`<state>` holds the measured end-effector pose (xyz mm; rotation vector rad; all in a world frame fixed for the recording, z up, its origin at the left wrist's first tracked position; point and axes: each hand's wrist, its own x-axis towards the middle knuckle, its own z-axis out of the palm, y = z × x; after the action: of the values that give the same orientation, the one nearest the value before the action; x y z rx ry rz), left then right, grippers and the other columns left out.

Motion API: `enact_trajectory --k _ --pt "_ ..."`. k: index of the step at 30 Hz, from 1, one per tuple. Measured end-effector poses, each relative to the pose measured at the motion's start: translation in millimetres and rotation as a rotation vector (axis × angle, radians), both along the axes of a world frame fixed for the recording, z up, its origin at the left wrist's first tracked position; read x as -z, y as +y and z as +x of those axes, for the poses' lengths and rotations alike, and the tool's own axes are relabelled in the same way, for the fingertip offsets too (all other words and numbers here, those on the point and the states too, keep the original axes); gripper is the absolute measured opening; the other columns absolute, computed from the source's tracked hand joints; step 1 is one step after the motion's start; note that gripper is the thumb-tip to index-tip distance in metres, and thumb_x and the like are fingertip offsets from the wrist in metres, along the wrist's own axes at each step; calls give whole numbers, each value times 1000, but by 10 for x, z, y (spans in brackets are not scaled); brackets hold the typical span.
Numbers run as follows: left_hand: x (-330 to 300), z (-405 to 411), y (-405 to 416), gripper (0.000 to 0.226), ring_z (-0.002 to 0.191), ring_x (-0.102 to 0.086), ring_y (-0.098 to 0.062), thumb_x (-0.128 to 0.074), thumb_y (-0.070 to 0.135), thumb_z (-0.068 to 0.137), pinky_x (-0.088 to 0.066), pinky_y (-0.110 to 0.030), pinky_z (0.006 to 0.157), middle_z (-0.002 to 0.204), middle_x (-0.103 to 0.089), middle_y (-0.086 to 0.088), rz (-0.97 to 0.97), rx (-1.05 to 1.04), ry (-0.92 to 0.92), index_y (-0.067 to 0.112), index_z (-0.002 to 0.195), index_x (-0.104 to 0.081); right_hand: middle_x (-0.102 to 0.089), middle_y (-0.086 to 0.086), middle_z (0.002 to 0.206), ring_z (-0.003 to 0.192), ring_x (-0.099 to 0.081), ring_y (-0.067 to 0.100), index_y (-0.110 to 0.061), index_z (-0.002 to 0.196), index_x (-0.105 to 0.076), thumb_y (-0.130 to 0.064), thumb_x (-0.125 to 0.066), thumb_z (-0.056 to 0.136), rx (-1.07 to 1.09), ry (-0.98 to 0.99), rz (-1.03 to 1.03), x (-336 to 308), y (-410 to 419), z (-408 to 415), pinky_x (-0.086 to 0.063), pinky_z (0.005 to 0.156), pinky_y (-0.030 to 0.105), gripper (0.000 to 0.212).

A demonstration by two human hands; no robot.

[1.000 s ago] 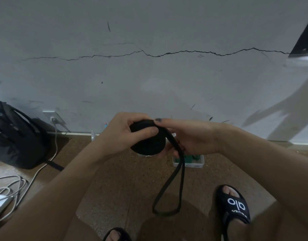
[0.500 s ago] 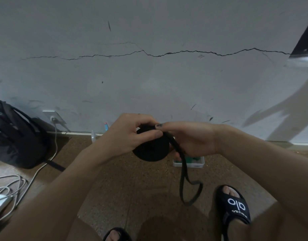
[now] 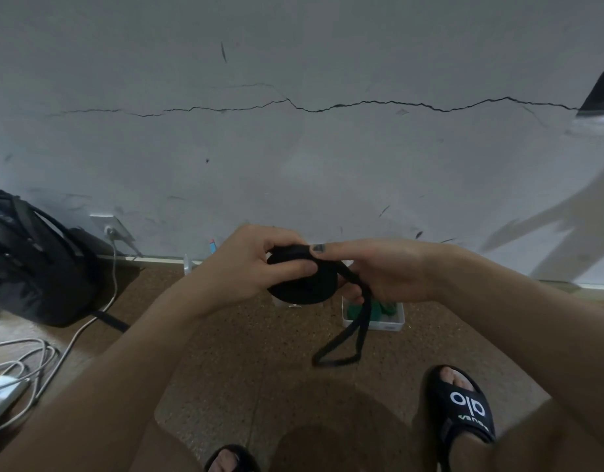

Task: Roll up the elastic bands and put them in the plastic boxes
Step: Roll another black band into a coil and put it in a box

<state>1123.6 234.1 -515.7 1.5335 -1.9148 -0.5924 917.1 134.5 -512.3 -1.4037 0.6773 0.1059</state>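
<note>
both of your hands hold one black elastic band at mid-frame. your left hand curls around the rolled coil, thumb pressed across its face. your right hand pinches the loose strap at the coil's 3 o'clock side, forefinger laid over the top. the tail loop dangles toward 5 o'clock. a plastic box with green bands sits on the floor behind it.
</note>
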Motion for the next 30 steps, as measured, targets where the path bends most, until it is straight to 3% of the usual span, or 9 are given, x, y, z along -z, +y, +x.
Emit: enact_trajectory --k 4,9,13,16,18,21,25,28,30 --pt "-34 136 22 28 93 -72 -12 -65 41 87 -60 -30 79 93 -75 5 56 -35 115 24 108 -73 -71 8 95 66 -50 8 -10 131 -61 -61 -57 92 134 -49 33 -74 -130 -73 -46 72 24 64" --pt "-25 124 -13 28 90 -72 -15 -64 36 90 -58 -25 76 90 -74 2 -10 -81 186 16 107 -72 -68 4 95 60 -43 5 -14 130 -64 -47 -53 102 169 -117 -63 -7 -59 10 -41 62 18 45" --pt "-3 88 -20 23 92 -71 -18 -65 36 91 -59 -27 75 92 -74 1 -34 -113 255 20 107 -72 -70 19 120 65 -48 6 -19 140 -58 -52 -50 103 108 -144 76 45 -36 5 -45 70 22 50" --pt "-5 37 -20 19 93 -71 -19 -68 33 92 -59 -32 77 94 -74 -3 -35 -117 330 20 105 -73 -57 34 139 68 -50 10 -14 148 -48 -55 -51 102 33 -198 204 57 -44 -23 -45 72 26 62" --pt "-10 35 -18 18 92 -71 -18 -67 32 92 -59 -29 75 94 -74 -2 -37 -111 332 21 104 -73 -62 34 132 65 -51 10 -12 147 -47 -52 -51 102 29 -220 192 57 -38 -15 -43 69 26 60" --pt "-25 62 2 21 91 -71 -13 -74 39 89 -57 -23 76 93 -73 5 26 -60 220 24 103 -72 -71 16 104 66 -55 9 -13 137 -57 -47 -51 103 72 -154 41 59 -6 12 -45 66 23 49" --pt "40 -12 -38 16 86 -67 -10 -72 36 89 -55 -35 76 88 -70 8 32 1 -68 23 99 -72 -70 9 103 75 -63 8 -18 123 -66 -57 -55 95 31 -67 -123 79 67 59 -51 66 20 49" --pt "32 -27 -38 12 92 -68 -7 -68 34 92 -57 -24 76 92 -71 15 -7 15 6 33 103 -71 -70 9 107 82 -64 13 -18 124 -65 -67 -55 85 36 -16 -101 56 48 19 -54 74 24 64" --pt "28 -18 -26 15 95 -70 -7 -68 39 93 -58 -24 77 95 -72 15 -18 2 80 32 106 -71 -68 15 119 89 -62 18 -17 131 -62 -68 -56 89 13 -11 -41 43 -1 -20 -53 76 28 67"
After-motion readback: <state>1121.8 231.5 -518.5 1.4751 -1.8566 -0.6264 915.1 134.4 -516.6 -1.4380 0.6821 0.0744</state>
